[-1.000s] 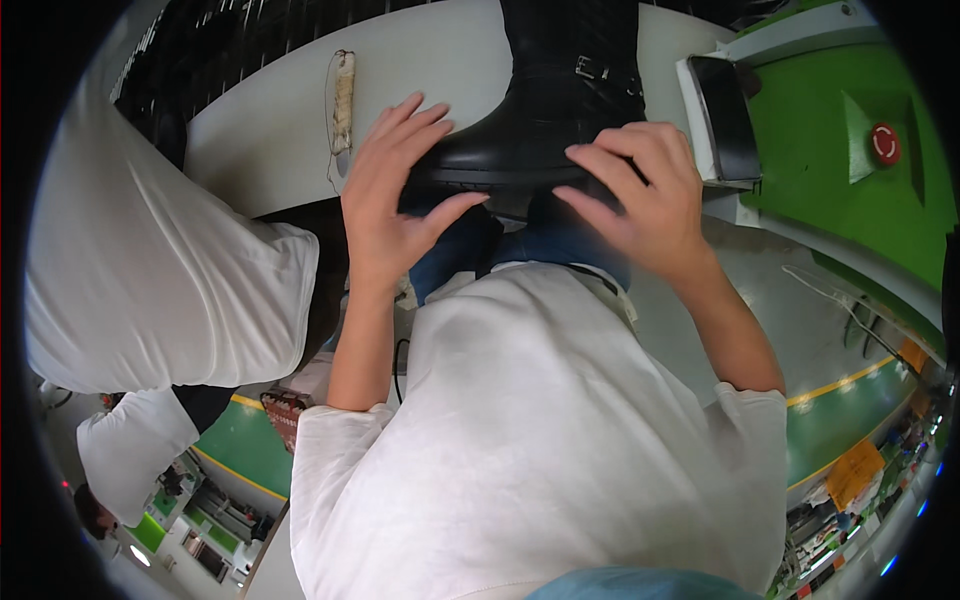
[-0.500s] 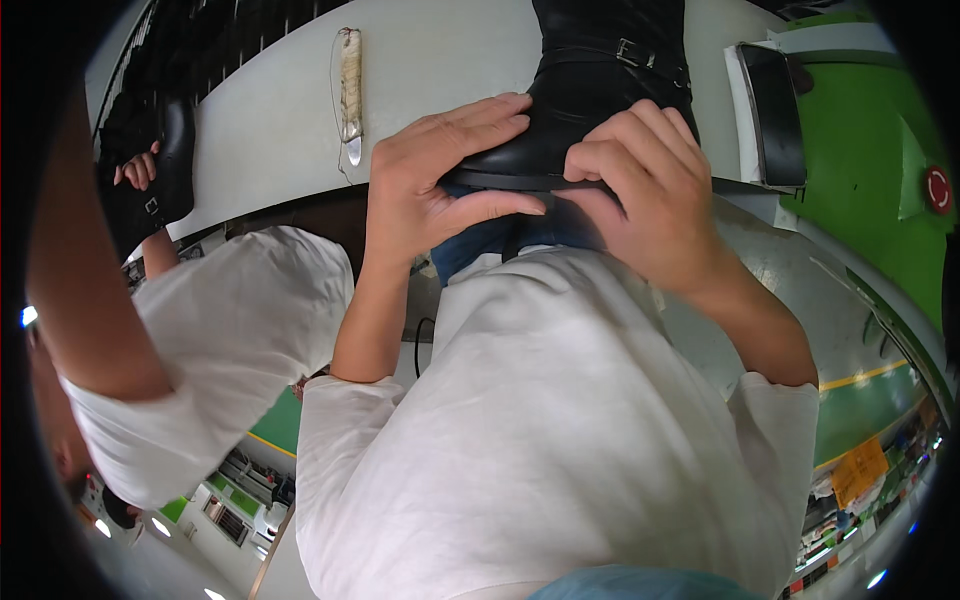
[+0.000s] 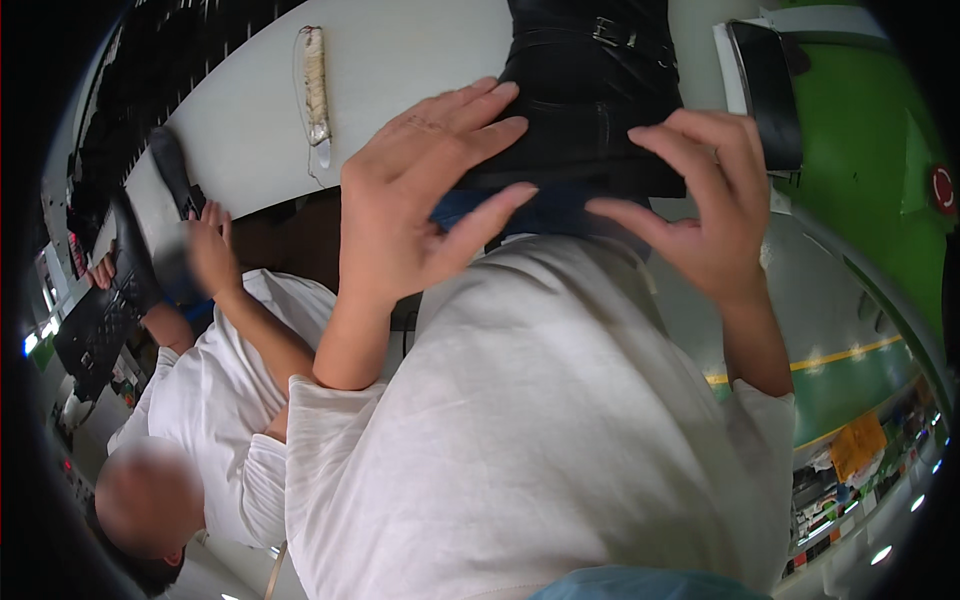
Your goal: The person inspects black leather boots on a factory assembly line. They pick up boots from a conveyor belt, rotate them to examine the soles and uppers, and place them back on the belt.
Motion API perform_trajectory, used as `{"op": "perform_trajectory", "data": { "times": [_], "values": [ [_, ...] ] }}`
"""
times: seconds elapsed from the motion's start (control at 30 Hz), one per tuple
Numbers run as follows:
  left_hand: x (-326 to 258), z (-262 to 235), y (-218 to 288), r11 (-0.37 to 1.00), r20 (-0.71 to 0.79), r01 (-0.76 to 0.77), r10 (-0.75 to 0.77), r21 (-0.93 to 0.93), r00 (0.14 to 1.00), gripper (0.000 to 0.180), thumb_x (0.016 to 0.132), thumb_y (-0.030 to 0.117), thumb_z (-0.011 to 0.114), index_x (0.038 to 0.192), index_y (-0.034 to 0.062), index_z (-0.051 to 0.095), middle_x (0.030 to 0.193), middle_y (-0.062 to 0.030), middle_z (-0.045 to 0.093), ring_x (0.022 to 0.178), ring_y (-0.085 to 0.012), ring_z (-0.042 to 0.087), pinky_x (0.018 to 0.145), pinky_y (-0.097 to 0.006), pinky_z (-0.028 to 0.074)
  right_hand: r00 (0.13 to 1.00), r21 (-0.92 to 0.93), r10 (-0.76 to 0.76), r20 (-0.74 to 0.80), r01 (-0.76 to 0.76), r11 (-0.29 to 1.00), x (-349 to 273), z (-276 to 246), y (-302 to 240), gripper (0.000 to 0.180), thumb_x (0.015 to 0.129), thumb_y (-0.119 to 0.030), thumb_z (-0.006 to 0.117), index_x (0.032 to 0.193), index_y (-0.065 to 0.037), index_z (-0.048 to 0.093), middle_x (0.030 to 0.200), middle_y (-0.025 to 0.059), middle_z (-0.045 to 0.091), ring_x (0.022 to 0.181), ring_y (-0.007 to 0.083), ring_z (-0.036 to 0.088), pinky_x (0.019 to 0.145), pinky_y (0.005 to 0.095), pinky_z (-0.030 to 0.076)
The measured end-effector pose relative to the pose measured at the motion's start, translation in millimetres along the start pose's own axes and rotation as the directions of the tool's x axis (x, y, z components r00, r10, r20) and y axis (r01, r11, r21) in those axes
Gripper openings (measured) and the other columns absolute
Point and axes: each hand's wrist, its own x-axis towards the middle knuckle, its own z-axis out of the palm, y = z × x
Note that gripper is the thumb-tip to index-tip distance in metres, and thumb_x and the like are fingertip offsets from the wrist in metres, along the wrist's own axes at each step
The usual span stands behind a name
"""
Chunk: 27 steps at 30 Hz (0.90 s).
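Note:
A black leather boot (image 3: 560,95) with a buckled strap lies at the near edge of the white table, partly over my lap. My left hand (image 3: 405,190) is open at its left side, fingers and thumb spread. The left fingertips overlap the leather; whether they touch it, I cannot tell. My right hand (image 3: 715,190) is also open, fingers curved and apart, in front of the boot's right side with nothing in its grasp. Motion blurs the lower part of the boot.
On the white table (image 3: 410,55), left of the boot, lies a hand tool (image 3: 316,85) with a wrapped handle and short pale blade. A black flat panel (image 3: 765,95) stands right, beside a green surface with a red button (image 3: 942,188). A co-worker at left handles black boots (image 3: 135,255).
Both my hands have opened and let go of the boot's sole edge; the right moved right. The boot has turned, its toe no longer pointing left. The co-worker's arm has swung toward their boots.

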Motion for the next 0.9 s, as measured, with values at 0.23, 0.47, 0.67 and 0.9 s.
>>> {"op": "perform_trajectory", "data": {
  "times": [0.23,0.47,0.67,0.9],
  "values": [
    [17.5,36.1,11.6,0.988,-0.020,-0.008,0.012,0.152,1.000,0.054,0.072,0.027,0.104,0.114,-0.0017,0.085,0.132,-0.0160,0.084,0.126,-0.0357,0.080,0.108,-0.047,0.066,0.998,-0.055,-0.060,-0.033,0.058,0.997,-12.0,15.1,-2.7,0.059,0.055,-0.017,0.102,0.108,-0.011,0.077,0.107,0.0044,0.067,0.097,0.0275,0.064,0.079,0.0411,0.052],
    [19.3,36.1,7.2,0.998,-0.022,0.030,-0.028,0.061,0.999,0.055,0.069,0.026,0.106,0.111,-0.0037,0.086,0.127,-0.0199,0.085,0.124,-0.0379,0.081,0.108,-0.047,0.066,0.974,0.221,-0.003,0.226,-0.049,0.974,7.4,7.0,25.2,0.064,0.053,-0.020,0.107,0.104,-0.013,0.068,0.101,0.0028,0.063,0.095,0.0261,0.063,0.080,0.0417,0.051],
    [18.5,39.4,9.1,0.998,-0.051,0.043,-0.041,0.036,0.998,0.054,0.069,0.022,0.107,0.111,-0.0042,0.086,0.125,-0.0204,0.085,0.122,-0.0383,0.082,0.107,-0.049,0.067,0.958,0.326,0.258,0.129,-0.287,0.901,8.6,9.2,30.1,0.102,0.047,-0.042,0.116,0.133,-0.013,0.068,0.120,0.0034,0.064,0.106,0.0234,0.066,0.090,0.0396,0.055],
    [13.8,29.4,29.4,0.995,-0.178,-0.023,0.041,0.101,0.983,0.046,0.079,0.031,0.101,0.112,0.0039,0.085,0.120,-0.0133,0.086,0.114,-0.0319,0.084,0.101,-0.043,0.069,0.632,0.850,0.746,0.210,-0.495,0.181,-7.2,19.5,27.4,0.080,0.110,-0.004,0.074,0.176,0.001,0.029,0.168,0.0252,0.054,0.154,0.0300,0.054,0.127,0.0428,0.045]
  ]
}}
